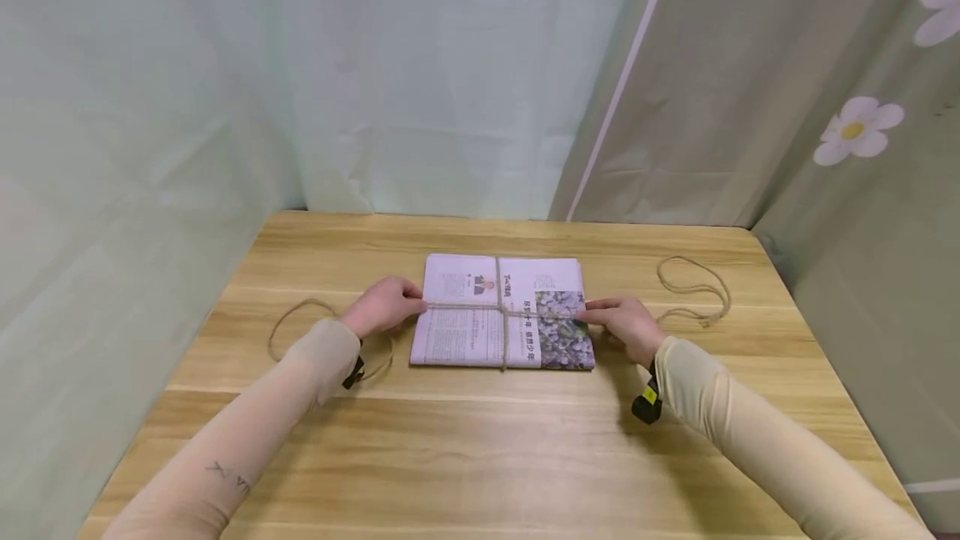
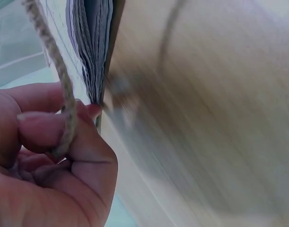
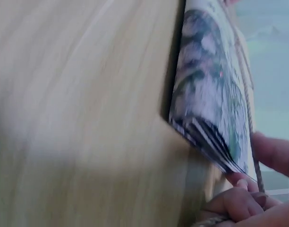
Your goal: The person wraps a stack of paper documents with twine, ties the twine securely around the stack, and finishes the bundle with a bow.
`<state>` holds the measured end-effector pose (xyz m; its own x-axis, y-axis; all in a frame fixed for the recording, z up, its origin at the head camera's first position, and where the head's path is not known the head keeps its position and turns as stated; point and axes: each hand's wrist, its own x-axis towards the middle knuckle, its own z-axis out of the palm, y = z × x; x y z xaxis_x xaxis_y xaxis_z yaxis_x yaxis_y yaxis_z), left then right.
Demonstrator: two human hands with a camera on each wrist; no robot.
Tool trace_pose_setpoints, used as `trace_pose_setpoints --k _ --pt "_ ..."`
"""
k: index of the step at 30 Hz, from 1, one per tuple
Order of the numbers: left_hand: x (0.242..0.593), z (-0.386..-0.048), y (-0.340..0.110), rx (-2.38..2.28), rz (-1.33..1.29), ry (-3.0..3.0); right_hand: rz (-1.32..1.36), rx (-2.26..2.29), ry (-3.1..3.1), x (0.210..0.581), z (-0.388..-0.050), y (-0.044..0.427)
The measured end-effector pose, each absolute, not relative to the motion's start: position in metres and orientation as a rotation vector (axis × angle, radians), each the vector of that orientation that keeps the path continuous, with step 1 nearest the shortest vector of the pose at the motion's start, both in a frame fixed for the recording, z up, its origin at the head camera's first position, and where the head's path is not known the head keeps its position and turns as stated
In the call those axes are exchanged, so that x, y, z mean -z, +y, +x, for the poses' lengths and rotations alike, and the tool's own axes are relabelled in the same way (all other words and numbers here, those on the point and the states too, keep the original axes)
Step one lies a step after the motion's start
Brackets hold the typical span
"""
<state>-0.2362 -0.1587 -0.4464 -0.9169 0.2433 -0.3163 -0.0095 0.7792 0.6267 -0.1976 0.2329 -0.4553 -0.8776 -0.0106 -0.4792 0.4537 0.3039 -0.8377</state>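
With left grip (image 1: 384, 307) and right grip (image 1: 628, 327) both pinching twine (image 1: 503, 310), I'm seeing the newspaper bundle (image 1: 480, 330) lying between them on the surface (image 1: 480, 440), its longer axis seemingly running side to side, neither clearly nearer.

The person's left arm (image 1: 258, 423), in a close-fitting pale beige sleeve with small dark marks on the forearm, reaches to the left edge of the folded, printed newspaper bundle (image 1: 453, 340), where the left hand (image 1: 382, 305) pinches slim brown twine (image 2: 50, 45) between curled fingers. The right arm (image 1: 757, 415), in a beige sleeve, angles in to the bundle's right edge, the right hand (image 1: 626, 326) gripping the twine there, its lower fingers curled and one digit stretched out.
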Motion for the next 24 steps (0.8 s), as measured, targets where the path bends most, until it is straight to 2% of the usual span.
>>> trace_pose_setpoints --k 10,24 --pt "0.450 -0.238 -0.156 -0.859 0.175 2.628 0.457 1.649 2.170 0.459 -0.196 0.225" --pt "0.456 -0.238 -0.159 -0.911 0.161 2.617 0.301 1.662 2.277 0.461 -0.197 0.226"
